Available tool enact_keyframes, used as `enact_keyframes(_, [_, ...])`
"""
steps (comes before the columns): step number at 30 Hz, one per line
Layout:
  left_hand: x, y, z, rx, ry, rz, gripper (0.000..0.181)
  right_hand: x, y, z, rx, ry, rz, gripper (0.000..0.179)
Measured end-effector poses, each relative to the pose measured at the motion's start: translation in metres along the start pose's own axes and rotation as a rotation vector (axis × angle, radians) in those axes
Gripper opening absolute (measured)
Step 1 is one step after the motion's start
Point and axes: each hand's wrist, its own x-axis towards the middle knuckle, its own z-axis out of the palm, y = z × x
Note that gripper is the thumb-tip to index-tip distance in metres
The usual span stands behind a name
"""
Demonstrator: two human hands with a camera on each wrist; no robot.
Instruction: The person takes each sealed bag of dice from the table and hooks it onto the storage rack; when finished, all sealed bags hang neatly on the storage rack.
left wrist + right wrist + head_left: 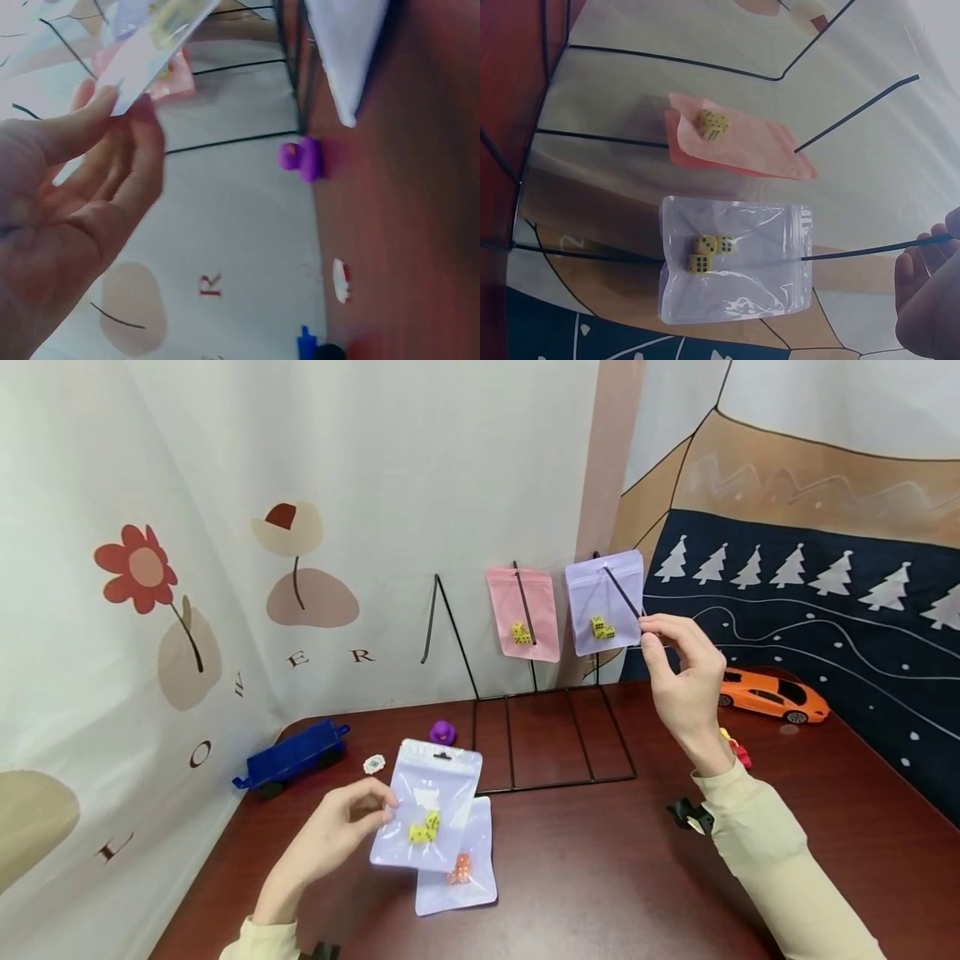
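My left hand [337, 827] pinches the left edge of a lilac zip bag [450, 777] with yellow dice, held above the table. Partly beneath it is another lilac bag [482, 839] with orange dice. On a black wire rack [555, 785], a pink bag [536, 597] with yellow dice hangs from the middle hook. A lilac bag [765, 285] with yellow dice hangs from the right hook [862, 251]. My right hand [686, 672] pinches that hook's free end, apart from the bag in the right wrist view. The rack's left hook [453, 618] carries no bag.
A blue toy trailer [292, 756], a small white piece [373, 764] and a purple toy duck [442, 732] stand at the left. At the right are an orange toy car [776, 695] and a red-and-yellow toy [738, 750] partly behind my wrist. Printed curtains hang behind.
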Motion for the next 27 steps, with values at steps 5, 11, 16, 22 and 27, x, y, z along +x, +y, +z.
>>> enact_keyframes(5, [0.007, 0.012, -0.002, -0.079, 0.2, 0.126, 0.018, 0.0, 0.0, 0.001, 0.005, 0.006, -0.008, 0.013])
enact_keyframes(11, [0.01, 0.023, -0.005, -0.134, 0.318, 0.222, 0.022, 0.002, 0.0, 0.002, 0.013, 0.016, -0.018, 0.012])
enact_keyframes(16, [0.012, 0.045, -0.005, -0.122, 0.418, 0.253, 0.021, 0.002, -0.001, 0.003, 0.018, 0.015, -0.019, 0.012])
enact_keyframes(22, [0.022, 0.06, -0.003, -0.168, 0.495, 0.258, 0.019, 0.0, -0.001, 0.003, 0.026, 0.014, -0.009, 0.013])
enact_keyframes(27, [0.031, 0.061, -0.001, -0.212, 0.513, 0.259, 0.018, 0.0, 0.0, 0.004, 0.037, 0.02, -0.009, 0.013])
